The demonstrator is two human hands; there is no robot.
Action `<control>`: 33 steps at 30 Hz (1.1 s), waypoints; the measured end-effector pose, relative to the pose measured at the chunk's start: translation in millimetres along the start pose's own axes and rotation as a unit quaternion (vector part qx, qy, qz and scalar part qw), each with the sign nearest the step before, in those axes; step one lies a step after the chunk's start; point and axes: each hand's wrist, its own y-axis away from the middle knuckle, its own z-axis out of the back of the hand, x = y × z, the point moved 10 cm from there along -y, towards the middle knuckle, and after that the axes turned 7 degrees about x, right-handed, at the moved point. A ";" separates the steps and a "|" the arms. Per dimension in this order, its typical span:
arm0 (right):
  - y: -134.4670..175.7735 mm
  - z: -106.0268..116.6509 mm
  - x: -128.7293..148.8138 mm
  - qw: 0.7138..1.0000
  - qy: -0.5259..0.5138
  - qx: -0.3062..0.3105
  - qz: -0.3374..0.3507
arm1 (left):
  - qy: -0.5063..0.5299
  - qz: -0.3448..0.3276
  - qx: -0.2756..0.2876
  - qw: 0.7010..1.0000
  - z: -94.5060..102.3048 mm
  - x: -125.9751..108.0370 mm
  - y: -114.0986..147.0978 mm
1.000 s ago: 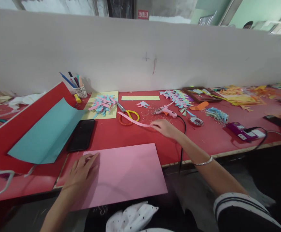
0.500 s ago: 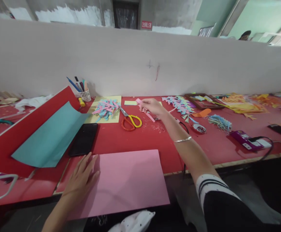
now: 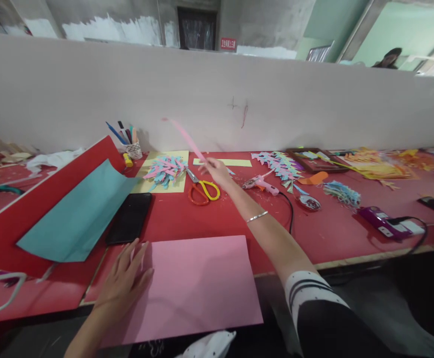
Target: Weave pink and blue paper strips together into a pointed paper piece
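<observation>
Pens [image 3: 116, 132] lean in a patterned cup [image 3: 134, 150] — red sign [image 3: 228, 44] beyond.

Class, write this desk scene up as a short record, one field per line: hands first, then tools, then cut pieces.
Left hand: resting on pink sheet
Right hand: holding pink strip, raised
Scissors: on table, nothing gripping them
Glue gun: lying right of scissors
Cut pieces: pink and blue pile, on yellow paper
</observation>
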 end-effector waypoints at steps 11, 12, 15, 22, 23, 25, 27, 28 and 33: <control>44.6 -5.9 -58.0 0.989 0.055 -0.002 -0.135 | 0.050 0.058 -0.003 0.997 14.4 2.4 -7.5; 45.4 -4.0 -58.7 0.988 0.061 -0.003 -0.141 | 0.055 0.069 -0.016 0.996 18.0 2.4 -7.1; 47.8 1.6 -65.1 0.984 0.085 -0.007 -0.157 | 0.071 0.098 -0.034 0.992 23.2 2.9 -5.6; 49.8 20.2 -54.3 0.977 0.173 -0.060 -0.105 | 0.190 0.151 -0.017 0.970 27.4 10.5 -18.1; 52.1 23.0 -45.8 0.976 0.185 -0.077 -0.088 | 0.228 0.155 -0.003 0.961 27.4 9.6 -22.5; 60.3 21.4 -24.4 0.973 0.212 -0.079 -0.047 | 0.302 0.165 0.024 0.939 29.1 5.3 -31.6; 72.7 1.4 0.2 0.967 0.254 -0.002 0.009 | 0.340 0.162 0.043 0.925 35.9 -3.4 -41.9; 82.6 -21.9 10.2 0.954 0.278 0.100 0.042 | 0.344 0.154 0.044 0.925 41.7 -8.4 -47.9; 147.1 -82.0 34.7 0.876 0.280 0.380 0.098 | 0.293 0.048 0.009 0.955 77.2 -39.2 -85.6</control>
